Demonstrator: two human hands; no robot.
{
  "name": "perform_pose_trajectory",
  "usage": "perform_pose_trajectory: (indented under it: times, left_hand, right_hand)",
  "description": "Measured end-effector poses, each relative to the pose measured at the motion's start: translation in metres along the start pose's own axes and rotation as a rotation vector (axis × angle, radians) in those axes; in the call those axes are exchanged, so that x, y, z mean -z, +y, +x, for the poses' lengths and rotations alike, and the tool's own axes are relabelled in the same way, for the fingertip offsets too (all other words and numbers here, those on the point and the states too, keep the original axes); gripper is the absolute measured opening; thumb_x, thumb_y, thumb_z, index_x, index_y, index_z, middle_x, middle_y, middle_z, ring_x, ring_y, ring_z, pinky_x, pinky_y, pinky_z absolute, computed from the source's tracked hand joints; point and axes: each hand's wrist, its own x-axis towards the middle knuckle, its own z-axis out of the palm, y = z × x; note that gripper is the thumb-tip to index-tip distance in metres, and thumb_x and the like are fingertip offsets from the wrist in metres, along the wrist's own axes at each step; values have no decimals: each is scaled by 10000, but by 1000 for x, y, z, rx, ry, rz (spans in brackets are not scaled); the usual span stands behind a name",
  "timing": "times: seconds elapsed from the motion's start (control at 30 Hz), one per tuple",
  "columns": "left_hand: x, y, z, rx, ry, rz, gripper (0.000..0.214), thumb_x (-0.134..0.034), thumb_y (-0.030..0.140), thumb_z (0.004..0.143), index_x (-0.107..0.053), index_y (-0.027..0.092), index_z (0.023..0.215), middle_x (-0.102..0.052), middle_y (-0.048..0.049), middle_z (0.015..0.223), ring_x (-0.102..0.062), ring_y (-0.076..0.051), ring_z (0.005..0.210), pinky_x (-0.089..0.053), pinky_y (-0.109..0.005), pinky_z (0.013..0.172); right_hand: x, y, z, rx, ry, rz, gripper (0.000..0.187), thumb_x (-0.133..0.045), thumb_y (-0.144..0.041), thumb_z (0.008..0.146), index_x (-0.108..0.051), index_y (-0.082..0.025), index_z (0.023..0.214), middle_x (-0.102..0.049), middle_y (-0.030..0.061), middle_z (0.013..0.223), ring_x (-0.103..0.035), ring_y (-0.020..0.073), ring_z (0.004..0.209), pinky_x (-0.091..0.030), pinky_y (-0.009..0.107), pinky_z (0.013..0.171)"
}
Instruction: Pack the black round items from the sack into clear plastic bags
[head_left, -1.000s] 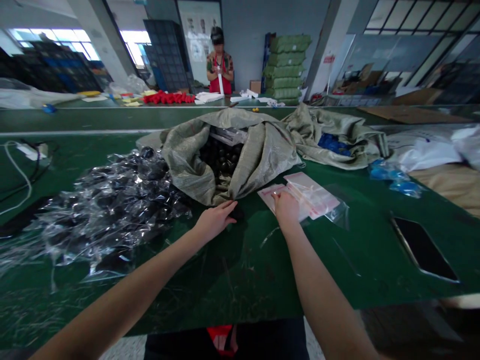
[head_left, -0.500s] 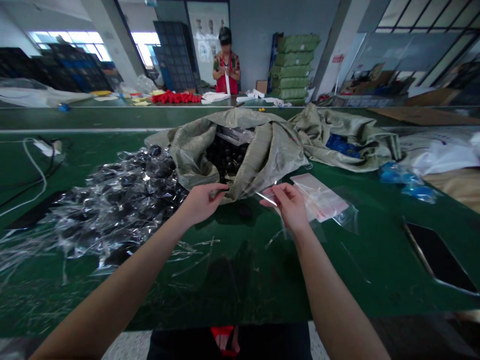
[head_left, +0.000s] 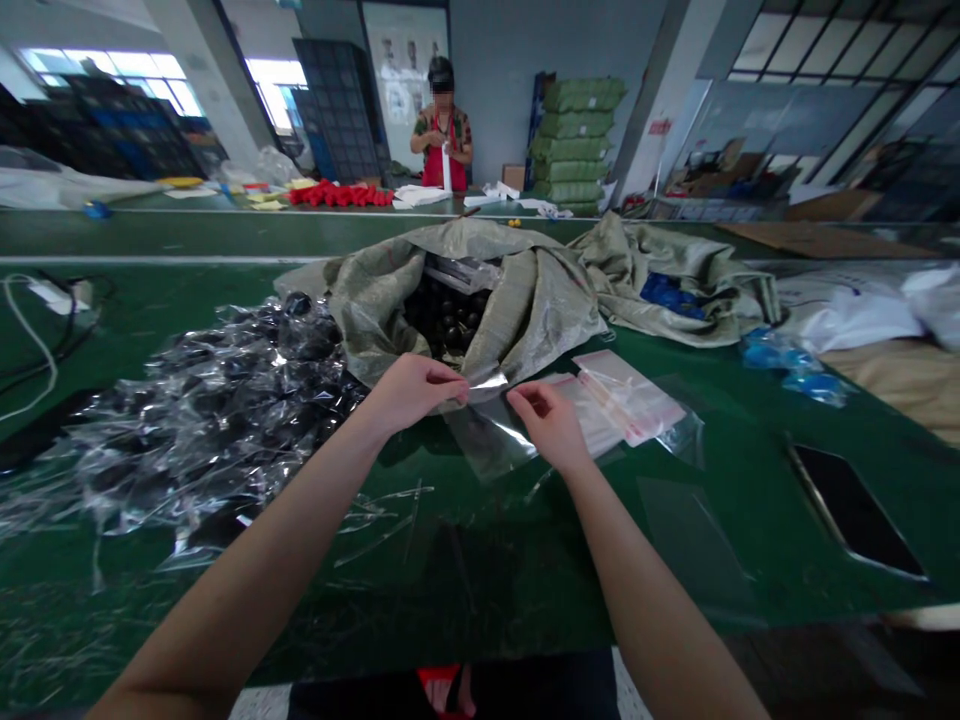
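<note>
Two bare hands work at a long green surface (head_left: 480, 600), below a woven sack (head_left: 540, 320) slumped open around dark round objects (head_left: 446, 325). To the left spreads a heap of black items in clear wrap (head_left: 217, 430); to the right lies a stack of resealable bags (head_left: 630, 395). Between the hands hangs a clear plastic bag (head_left: 484, 435), its long axis running across the body and slanting slightly down to the right. The left hand (head_left: 411, 392) is pinched closed on its upper edge, while the right hand (head_left: 547, 425) curls at its right end, though I can't tell whether it grips.
</note>
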Motion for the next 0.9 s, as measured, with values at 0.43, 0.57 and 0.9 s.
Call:
perform_pose_trajectory:
  times: [0.43, 0.57, 0.9]
  left_hand:
    - [22, -8, 5, -131, 433, 156, 198, -667, 334, 768, -766, 176, 834, -753, -30, 799, -663, -148, 678, -509, -247, 672]
    - [27, -8, 5, -123, 432, 125, 175, -671, 303, 760, -764, 171, 828, -750, -29, 791, -659, -145, 680, -512, -243, 680]
    - [10, -10, 7, -126, 312, -3, 187, -663, 294, 750, -746, 147, 832, -758, -46, 822, -689, -158, 732, -527, -237, 702]
  right_hand:
    - [84, -44, -24, -482, -65, -1273, 534, -442, -527, 915, -722, -72, 911, -709, 259, 899, -694, 360, 877, -499, 441, 768]
    - [94, -30, -61, -823, -248, -1292, 625, -348, -551, 940, -732, -63, 870, -709, 276, 928, -704, 390, 886, -514, 454, 739]
    - [44, -13, -66, -311, 87, -1065, 375, -509, -388, 918, -653, -63, 1038, -702, 228, 1019, -683, 314, 958, -500, 420, 864]
